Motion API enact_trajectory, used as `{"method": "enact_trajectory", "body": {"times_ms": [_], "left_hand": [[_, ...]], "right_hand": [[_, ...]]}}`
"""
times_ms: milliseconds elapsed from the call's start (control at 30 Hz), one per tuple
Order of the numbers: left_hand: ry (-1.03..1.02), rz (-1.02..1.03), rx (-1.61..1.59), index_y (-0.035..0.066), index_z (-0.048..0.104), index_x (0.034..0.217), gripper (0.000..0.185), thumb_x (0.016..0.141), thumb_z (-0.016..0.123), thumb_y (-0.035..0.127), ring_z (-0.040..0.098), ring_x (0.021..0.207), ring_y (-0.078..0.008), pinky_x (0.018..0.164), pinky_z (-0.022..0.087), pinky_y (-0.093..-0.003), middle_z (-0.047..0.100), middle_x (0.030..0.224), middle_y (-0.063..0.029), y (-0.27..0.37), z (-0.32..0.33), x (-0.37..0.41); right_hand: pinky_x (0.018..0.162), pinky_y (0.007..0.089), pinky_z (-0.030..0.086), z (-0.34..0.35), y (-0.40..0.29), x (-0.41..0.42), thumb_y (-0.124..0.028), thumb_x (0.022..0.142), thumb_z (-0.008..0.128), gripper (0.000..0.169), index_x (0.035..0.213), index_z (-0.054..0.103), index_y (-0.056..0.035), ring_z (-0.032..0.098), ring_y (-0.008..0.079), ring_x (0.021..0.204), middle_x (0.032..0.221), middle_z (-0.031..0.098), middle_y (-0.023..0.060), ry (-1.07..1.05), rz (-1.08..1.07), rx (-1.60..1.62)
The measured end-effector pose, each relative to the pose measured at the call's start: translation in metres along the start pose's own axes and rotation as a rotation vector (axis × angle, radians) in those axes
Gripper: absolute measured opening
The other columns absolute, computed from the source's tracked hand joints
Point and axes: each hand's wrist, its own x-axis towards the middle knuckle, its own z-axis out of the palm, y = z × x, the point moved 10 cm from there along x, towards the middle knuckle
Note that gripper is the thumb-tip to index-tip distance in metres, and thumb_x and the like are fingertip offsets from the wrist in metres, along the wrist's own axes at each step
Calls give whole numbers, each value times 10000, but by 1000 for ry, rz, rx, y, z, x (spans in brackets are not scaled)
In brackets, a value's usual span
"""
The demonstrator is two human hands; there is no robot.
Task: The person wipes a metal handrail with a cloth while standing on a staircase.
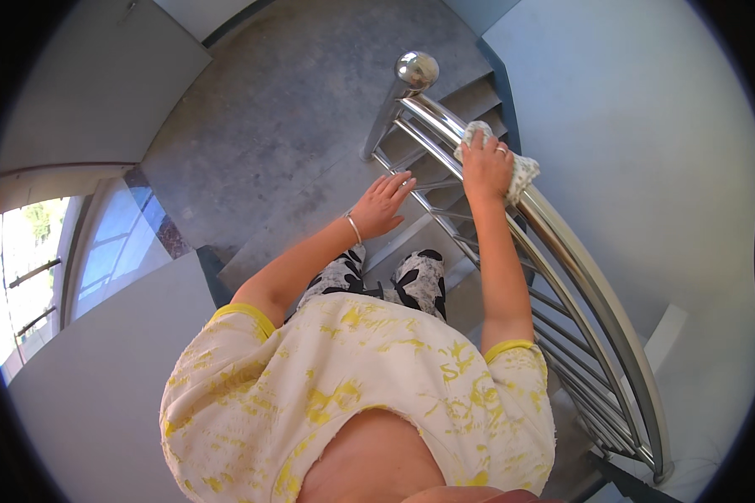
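Note:
My right hand (487,166) presses a white patterned cloth (524,175) onto the thick top handrail (557,236) of a stainless-steel stair railing. The cloth drapes over the rail and sticks out on both sides of the hand. A ring sits on one finger. My left hand (382,204) holds nothing; its fingers are stretched out, slightly apart, beside the lower bars of the railing. Whether the fingertips touch a bar I cannot tell. A bracelet (353,229) circles the left wrist. The railing's end post (382,119) carries a shiny metal ball (417,71).
Below me are concrete stairs (409,242) leading to a grey landing floor (277,113). More steps (472,94) run beyond the railing, along a pale wall (629,157). On the left are a grey door (94,82) and a bright window (28,270).

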Motion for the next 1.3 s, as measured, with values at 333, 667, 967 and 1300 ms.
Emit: {"method": "enact_trajectory", "body": {"times_ms": [333,667,967,1300], "left_hand": [[-91,-215,-197,59,300,1408,771,752,689,175,429,1228,-341,1026,373,-416,344,1421,-149,-63,29,-75],[-24,-18,-187,43,323,1389,701,787,663,160,424,1237,-343,1022,370,-419,402,1375,-153,-41,-12,6],[264,346,-203,43,404,1350,548,855,607,162,409,1265,-332,1067,321,-434,477,1319,-146,40,-32,150],[319,412,-113,102,582,1088,262,895,448,217,550,1056,-212,1035,292,-431,612,1086,-47,42,21,192]], "right_hand": [[779,396,457,94,-100,79,-431,867,566,486,1220,527,-99,607,269,962,1072,601,96,-177,-21,102],[804,394,417,29,-4,5,-393,837,609,521,1255,508,-99,591,268,991,1055,597,89,-199,-5,41],[930,384,391,-95,165,-114,-357,862,585,418,1179,588,-85,538,190,1044,1104,584,29,-108,251,-125],[891,348,412,10,57,-47,-229,769,578,323,1047,632,-71,555,189,975,1000,598,35,-60,280,-18]]}}
